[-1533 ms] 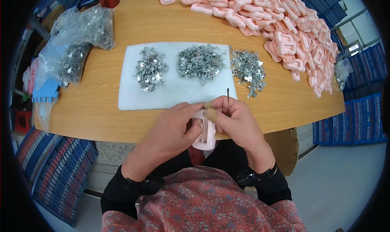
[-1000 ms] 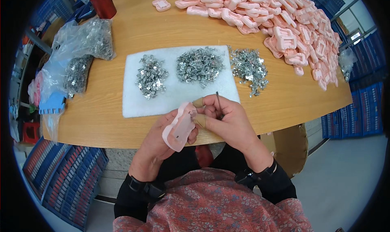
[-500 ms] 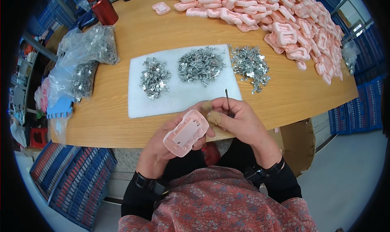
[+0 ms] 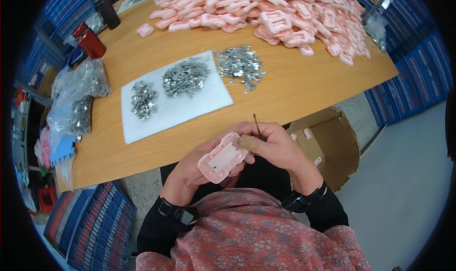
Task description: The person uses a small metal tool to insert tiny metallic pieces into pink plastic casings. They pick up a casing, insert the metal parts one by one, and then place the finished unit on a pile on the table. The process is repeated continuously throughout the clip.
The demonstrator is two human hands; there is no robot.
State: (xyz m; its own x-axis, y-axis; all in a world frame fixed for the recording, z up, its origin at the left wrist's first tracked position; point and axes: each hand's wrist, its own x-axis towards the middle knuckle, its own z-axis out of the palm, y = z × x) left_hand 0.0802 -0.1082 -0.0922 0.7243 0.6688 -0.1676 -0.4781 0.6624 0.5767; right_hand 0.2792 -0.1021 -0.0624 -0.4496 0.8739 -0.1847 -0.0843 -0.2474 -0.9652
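Your left hand (image 4: 191,164) grips the pink shell (image 4: 221,160), inner side up, on your side of the table (image 4: 304,83). Your right hand (image 4: 274,148) clasps a thin tool (image 4: 256,122), thumb at the shell's far end.

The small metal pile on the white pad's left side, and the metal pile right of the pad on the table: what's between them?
In the head view, a larger pile of metal pieces lies between them, on the white pad.

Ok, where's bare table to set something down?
On the tabletop, right of the rightmost metal heap, between the pink casings and the near edge; also a strip between the white pad and plastic bags. Pink casings crowd the far centre-right.
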